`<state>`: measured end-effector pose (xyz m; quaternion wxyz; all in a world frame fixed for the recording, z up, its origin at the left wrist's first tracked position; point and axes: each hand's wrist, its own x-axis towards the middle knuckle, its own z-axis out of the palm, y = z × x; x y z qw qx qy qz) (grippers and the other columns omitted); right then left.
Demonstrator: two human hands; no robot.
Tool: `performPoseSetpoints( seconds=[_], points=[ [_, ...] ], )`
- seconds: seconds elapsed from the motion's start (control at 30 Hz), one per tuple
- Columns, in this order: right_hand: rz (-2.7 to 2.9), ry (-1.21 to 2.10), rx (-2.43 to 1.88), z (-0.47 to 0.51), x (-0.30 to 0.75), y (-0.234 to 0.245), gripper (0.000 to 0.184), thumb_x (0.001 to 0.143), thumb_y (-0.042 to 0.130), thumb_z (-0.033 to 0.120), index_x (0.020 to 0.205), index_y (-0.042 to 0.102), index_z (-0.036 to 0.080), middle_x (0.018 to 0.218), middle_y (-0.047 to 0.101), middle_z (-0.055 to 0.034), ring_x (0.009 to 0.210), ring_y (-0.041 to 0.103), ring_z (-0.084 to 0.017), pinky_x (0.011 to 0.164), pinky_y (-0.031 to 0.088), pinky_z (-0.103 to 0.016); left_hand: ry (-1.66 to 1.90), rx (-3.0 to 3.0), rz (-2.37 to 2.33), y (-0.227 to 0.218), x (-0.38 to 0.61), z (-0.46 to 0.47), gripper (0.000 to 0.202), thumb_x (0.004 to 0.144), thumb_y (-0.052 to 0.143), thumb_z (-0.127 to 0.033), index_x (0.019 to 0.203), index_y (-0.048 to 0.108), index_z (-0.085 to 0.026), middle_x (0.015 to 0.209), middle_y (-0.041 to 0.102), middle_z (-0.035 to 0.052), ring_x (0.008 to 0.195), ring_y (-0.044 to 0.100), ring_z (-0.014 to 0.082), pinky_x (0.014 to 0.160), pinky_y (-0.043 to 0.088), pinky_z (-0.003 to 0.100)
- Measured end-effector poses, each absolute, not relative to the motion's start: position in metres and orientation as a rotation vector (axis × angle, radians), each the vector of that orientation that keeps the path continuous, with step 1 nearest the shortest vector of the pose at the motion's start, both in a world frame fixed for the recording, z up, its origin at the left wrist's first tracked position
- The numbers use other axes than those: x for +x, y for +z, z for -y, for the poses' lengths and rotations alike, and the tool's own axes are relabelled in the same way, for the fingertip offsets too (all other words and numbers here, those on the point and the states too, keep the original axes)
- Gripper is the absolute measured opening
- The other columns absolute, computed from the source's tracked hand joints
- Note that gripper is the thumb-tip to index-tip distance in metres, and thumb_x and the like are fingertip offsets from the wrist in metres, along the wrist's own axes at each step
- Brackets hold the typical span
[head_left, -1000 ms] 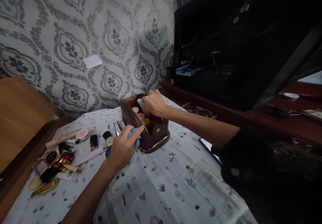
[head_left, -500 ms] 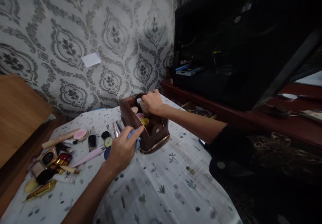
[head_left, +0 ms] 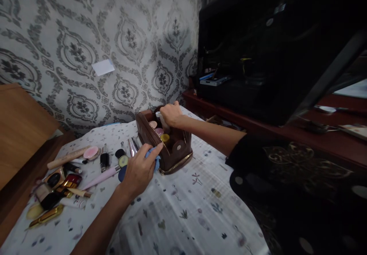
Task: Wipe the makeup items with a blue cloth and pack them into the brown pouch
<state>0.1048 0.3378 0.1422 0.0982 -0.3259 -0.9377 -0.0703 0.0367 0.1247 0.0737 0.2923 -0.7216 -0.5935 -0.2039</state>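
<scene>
A brown cosmetic bag (head_left: pixel 179 159) stands unzipped on the cloth-covered table, with a pink item (head_left: pixel 159 132), a yellow round item (head_left: pixel 164 138) and a pale round item (head_left: pixel 153 124) inside. My right hand (head_left: pixel 171 114) is closed at the bag's far opening, against a white tube (head_left: pixel 164 122); its fingertips are partly hidden. My left hand (head_left: pixel 142 167) is closed on a crumpled blue cloth (head_left: pixel 156 162), beside the bag's near left side. Close to that hand lie a dark blue round item (head_left: pixel 122 173), a silvery tube (head_left: pixel 132 147) and a pale green round item (head_left: pixel 123 161).
Several cosmetics are spread at the left, among them a pink compact (head_left: pixel 91 153), a lilac-handled brush (head_left: pixel 101 177) and a gold tube (head_left: pixel 46 215). A wooden panel (head_left: pixel 25 129) borders the left. A large black screen (head_left: pixel 258 64) stands on a red-brown shelf (head_left: pixel 229 121) at the right.
My right forearm and its black sleeve have shifted slightly left, and the right hand a little left too. My left hand stays almost still with the blue cloth.
</scene>
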Motion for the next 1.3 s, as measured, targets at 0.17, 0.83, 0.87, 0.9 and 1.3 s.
performPoseSetpoints(
  seconds=[0.17,0.83,0.87,0.9,1.3],
  points=[
    [2.813,-0.207,-0.929,-0.331,0.108,0.147,0.029,0.078,0.067,0.012,0.106,0.071,0.013,0.111,0.072,-0.0184,0.111,0.064,-0.034,0.103,0.034,-0.051,-0.541,-1.918,1.6,0.074,0.038,-0.124,0.041,0.096,0.036,-0.011,0.132,0.054,-0.018,0.096,0.059,0.0065,0.082,0.062,0.0162,0.062,0.048,0.024],
    [2.818,-0.148,-0.96,-0.335,0.114,0.149,0.027,0.089,0.051,0.012,0.109,0.069,0.013,0.113,0.071,-0.0205,0.11,0.065,-0.032,0.098,0.039,-0.046,-0.537,-1.925,1.63,0.074,0.039,-0.123,0.042,0.095,0.036,-0.011,0.133,0.052,-0.019,0.097,0.059,0.0066,0.084,0.061,0.0165,0.063,0.049,0.024],
    [2.811,-0.157,-0.963,-0.336,0.113,0.148,0.026,0.089,0.051,0.013,0.108,0.069,0.013,0.112,0.071,-0.0202,0.11,0.065,-0.031,0.098,0.038,-0.046,-0.537,-1.926,1.636,0.074,0.039,-0.123,0.043,0.095,0.036,-0.01,0.134,0.052,-0.019,0.097,0.059,0.0066,0.085,0.061,0.0165,0.063,0.049,0.024],
    [2.805,-0.166,-0.963,-0.337,0.113,0.147,0.025,0.09,0.051,0.013,0.107,0.069,0.013,0.112,0.072,-0.0198,0.11,0.065,-0.031,0.099,0.037,-0.046,-0.538,-1.928,1.644,0.074,0.038,-0.123,0.043,0.095,0.036,-0.01,0.134,0.052,-0.019,0.098,0.059,0.0066,0.085,0.061,0.0164,0.064,0.049,0.024],
    [2.781,-0.297,-0.812,-0.337,0.114,0.137,0.029,0.089,0.05,0.012,0.114,0.064,0.012,0.108,0.071,-0.0196,0.111,0.06,-0.033,0.099,0.031,-0.049,-0.539,-1.929,1.695,0.071,0.039,-0.123,0.044,0.095,0.037,-0.011,0.136,0.051,-0.02,0.1,0.059,0.0066,0.086,0.061,0.0164,0.067,0.05,0.025]
  ],
)
